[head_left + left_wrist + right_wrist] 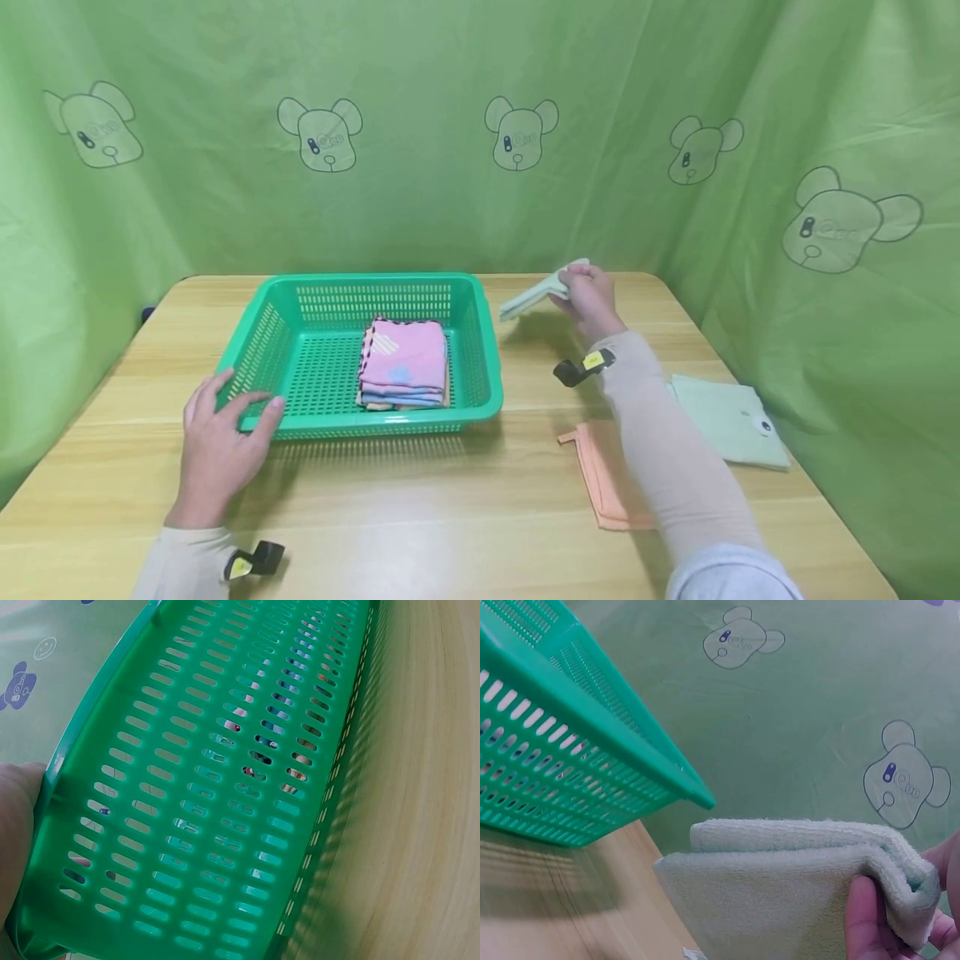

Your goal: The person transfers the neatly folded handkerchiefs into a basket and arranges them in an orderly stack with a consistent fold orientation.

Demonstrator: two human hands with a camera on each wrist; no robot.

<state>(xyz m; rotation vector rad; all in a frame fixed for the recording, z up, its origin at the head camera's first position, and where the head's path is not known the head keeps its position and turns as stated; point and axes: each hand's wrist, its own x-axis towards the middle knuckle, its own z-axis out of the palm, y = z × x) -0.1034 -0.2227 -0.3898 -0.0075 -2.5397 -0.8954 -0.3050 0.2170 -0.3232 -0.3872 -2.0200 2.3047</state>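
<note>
Right wrist: right grip (591, 298) pinching towel (772, 904) by one end, probably light, soft; layers needing holding together. Left of it, left grip (221, 450) resting spread on basket (367, 422).

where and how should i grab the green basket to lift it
Grip the green basket by its rim at both short ends, ideally coming from left and right: the rim juts outward above the table, so it could be hooked from below.

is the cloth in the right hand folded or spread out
Folded. In the right wrist view, the pale green cloth shows stacked layers along its edge, bent where the right hand pinches it.
</note>
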